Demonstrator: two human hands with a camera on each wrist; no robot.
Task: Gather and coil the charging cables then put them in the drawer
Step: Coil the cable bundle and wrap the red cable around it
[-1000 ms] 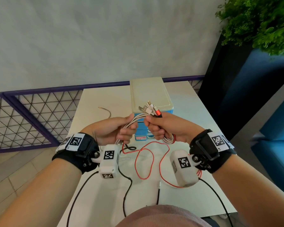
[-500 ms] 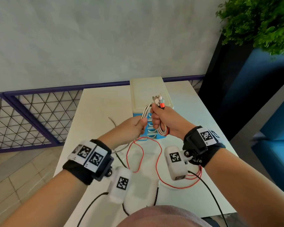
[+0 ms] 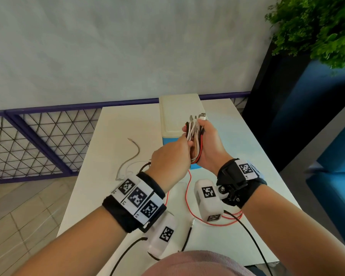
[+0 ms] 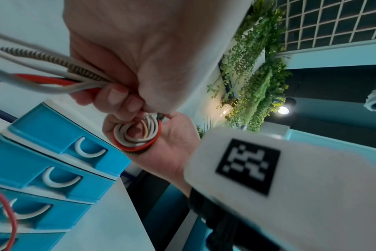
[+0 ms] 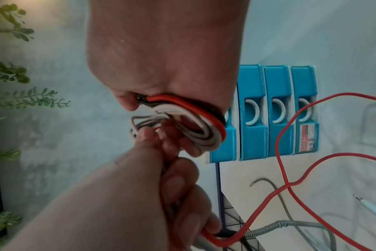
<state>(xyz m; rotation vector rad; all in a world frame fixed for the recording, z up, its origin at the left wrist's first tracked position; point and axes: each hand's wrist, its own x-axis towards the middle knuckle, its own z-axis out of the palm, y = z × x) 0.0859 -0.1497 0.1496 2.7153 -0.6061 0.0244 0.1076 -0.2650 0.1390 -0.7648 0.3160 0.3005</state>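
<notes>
My right hand (image 3: 205, 144) grips a coil of white, red, black and braided charging cables (image 3: 195, 144), plug ends sticking up past the fingers. The coil's loop (image 4: 137, 137) lies round the right hand's palm, also in the right wrist view as coil (image 5: 195, 122). My left hand (image 3: 171, 156) grips the loose run of the same cables (image 4: 45, 79) beside the coil, touching the right hand. The red cable (image 3: 189, 202) and braided cable (image 3: 131, 156) trail down onto the white table (image 3: 120, 140). The blue drawer unit (image 4: 43, 152) with closed drawers (image 5: 277, 112) stands just behind the hands.
The drawer unit's cream top (image 3: 179, 114) sits mid-table near the far edge. A black cable with a jack plug (image 3: 189, 230) lies near the front edge. A purple mesh railing (image 3: 38, 140) runs left; a dark planter with green plants (image 3: 315, 26) stands right.
Both hands rose and moved away from me toward the drawer unit. The left hand slid along the cables up to the right hand, and more cable is wound into the coil.
</notes>
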